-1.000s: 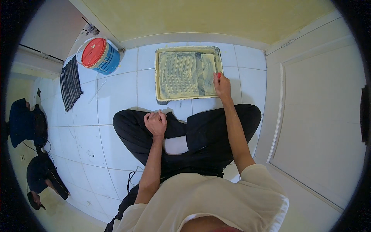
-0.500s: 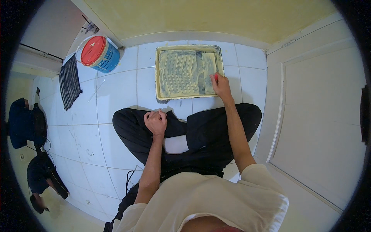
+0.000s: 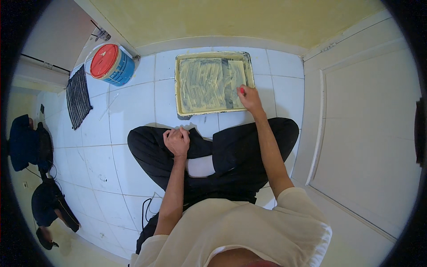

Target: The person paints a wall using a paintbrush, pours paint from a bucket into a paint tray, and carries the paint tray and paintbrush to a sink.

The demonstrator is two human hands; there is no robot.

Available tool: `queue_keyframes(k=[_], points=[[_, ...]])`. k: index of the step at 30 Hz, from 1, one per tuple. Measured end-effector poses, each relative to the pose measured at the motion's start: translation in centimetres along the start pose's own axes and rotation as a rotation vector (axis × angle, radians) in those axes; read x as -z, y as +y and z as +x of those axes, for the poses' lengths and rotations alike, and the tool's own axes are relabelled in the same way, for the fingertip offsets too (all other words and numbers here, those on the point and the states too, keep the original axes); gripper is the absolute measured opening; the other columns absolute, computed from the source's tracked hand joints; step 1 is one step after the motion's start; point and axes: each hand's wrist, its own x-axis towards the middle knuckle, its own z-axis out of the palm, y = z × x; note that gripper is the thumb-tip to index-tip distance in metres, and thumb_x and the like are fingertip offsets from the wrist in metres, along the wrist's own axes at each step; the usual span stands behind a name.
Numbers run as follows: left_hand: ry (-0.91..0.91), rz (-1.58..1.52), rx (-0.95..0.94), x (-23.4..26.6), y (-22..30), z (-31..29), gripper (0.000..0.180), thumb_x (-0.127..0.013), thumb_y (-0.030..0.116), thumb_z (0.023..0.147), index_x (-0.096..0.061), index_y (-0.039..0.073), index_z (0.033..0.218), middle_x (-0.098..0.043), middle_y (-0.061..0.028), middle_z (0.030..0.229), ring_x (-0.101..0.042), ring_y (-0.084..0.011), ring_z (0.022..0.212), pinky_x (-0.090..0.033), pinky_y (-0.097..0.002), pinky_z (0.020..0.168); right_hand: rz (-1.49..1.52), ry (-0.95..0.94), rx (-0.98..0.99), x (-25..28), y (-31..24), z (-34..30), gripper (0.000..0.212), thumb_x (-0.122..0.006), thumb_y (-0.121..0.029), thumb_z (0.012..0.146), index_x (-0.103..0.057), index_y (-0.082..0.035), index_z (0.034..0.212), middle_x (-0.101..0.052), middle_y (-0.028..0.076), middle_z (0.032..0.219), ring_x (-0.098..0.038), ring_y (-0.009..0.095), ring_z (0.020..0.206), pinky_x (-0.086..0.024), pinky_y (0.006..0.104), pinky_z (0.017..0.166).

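On the tiled floor before me lies a paint tray [image 3: 179, 91], its ribbed bed smeared with pale yellow paint. My right hand [image 3: 251, 99] reaches over its near right part, closed round the red handle of a painting tool [image 3: 242, 90]. The working end of this tool cannot be made out against the paint. My left hand [image 3: 176, 141] rests on my left leg with its fingers curled in, and nothing shows in it. My crossed legs in black trousers [image 3: 242, 147] lie just this side of the tray.
A blue paint bucket [image 3: 121, 70] with a red lid stands at the far left, beside a dark striped mat [image 3: 78, 99]. A yellow wall [image 3: 240, 22] rises behind the tray. A pale door [image 3: 364, 129] is at the right. Two people [image 3: 26, 142] are at the far left.
My right hand has shifted slightly left over the tray with the red handle. My left hand stays on my leg. The whole view has moved a little.
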Motion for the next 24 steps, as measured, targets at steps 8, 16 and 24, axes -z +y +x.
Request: queue_keyframes(k=[8, 16, 24], points=[[-0.024, -0.02, 0.011, 0.0, -0.2, -0.1, 0.035, -0.051, 0.013, 0.089, -0.069, 0.009, 0.06, -0.064, -0.0067, 0.06, -0.058, -0.0232, 0.062, -0.043, -0.0385, 0.077, 0.004, 0.098, -0.018, -0.4, -0.5, 0.0, 0.02, -0.061, -0.016, 0.087, -0.059, 0.0, 0.076, -0.059, 0.019, 0.066, -0.059, 0.036, 0.061, -0.045, 0.0406, 0.056], [-0.014, 0.002, -0.004, -0.1, 0.0, 0.0, 0.035, -0.051, 0.013, 0.089, -0.069, 0.009, 0.059, -0.064, -0.0066, 0.059, -0.058, -0.0228, 0.062, -0.043, -0.0383, 0.077, -0.086, 0.131, 0.098, -1.2, 0.2, -0.2, 0.026, -0.062, -0.023, 0.087, -0.059, 0.0, 0.075, -0.059, 0.019, 0.066, -0.059, 0.038, 0.061, -0.045, 0.0443, 0.057], [-0.008, -0.015, -0.006, 0.0, 0.0, 0.0, 0.035, -0.051, 0.012, 0.089, -0.069, 0.008, 0.059, -0.064, -0.0067, 0.059, -0.058, -0.0234, 0.061, -0.043, -0.0382, 0.077, -0.051, 0.068, 0.014, -1.5, 0.1, 0.0, 0.025, -0.061, -0.021, 0.089, -0.057, 0.0, 0.076, -0.054, 0.017, 0.06, -0.053, 0.03, 0.052, -0.041, 0.0398, 0.052]])
